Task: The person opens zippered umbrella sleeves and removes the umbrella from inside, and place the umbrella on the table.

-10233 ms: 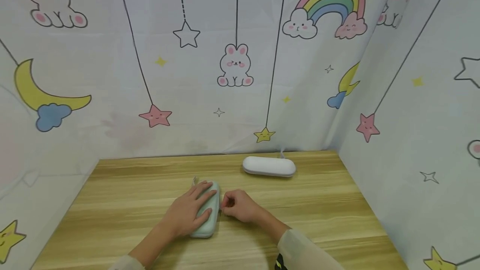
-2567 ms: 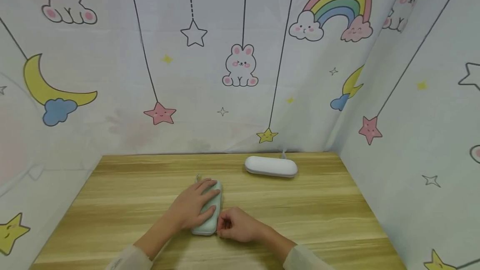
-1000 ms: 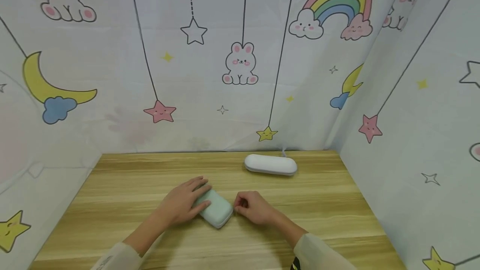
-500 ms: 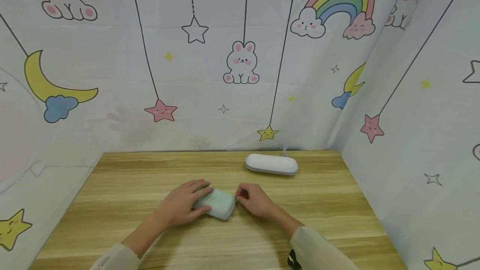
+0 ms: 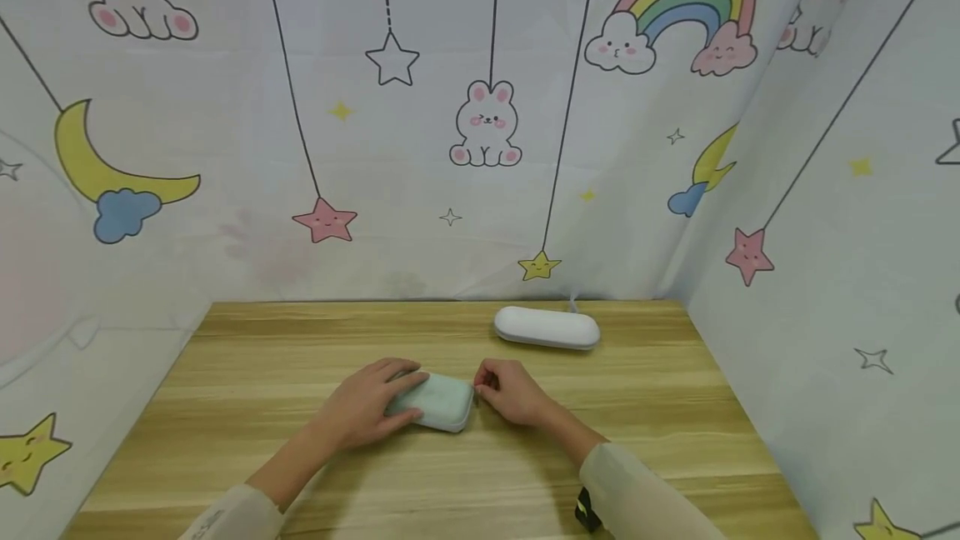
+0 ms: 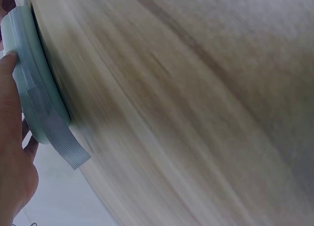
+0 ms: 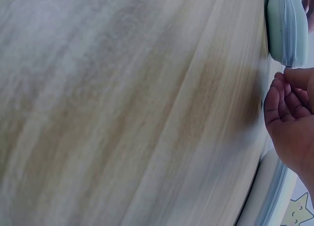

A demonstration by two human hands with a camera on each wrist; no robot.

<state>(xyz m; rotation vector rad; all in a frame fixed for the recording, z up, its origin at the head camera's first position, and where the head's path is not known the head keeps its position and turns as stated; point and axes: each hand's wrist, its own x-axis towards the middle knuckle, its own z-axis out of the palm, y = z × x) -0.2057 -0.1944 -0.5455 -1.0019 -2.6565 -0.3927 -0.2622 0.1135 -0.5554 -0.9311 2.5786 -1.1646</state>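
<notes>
A pale green zippered hard case [image 5: 442, 405] lies crosswise on the wooden table. My left hand [image 5: 362, 408] grips its left part, fingers over the lid and thumb along the near side. In the left wrist view, a ribbed grey tab [image 6: 61, 138] sticks out past that end of the case [image 6: 54, 93]. At the case's right end, my right hand [image 5: 513, 394] pinches the small zipper pull [image 5: 476, 396]. The right wrist view shows the fingertips [image 7: 287, 76] right at the zipper line, with the pull mostly hidden by them.
A white, rounded, elongated case [image 5: 546, 329] with a tab behind it lies near the table's back edge, right of centre. The wooden table [image 5: 315, 340] meets a white curtain [image 5: 405, 273] printed with stars and rabbits at the back and sides.
The green case has turned from lengthwise to crosswise, its near end swinging right. My right hand has slid down its right side, round the near corner, and now sits at the right end.
</notes>
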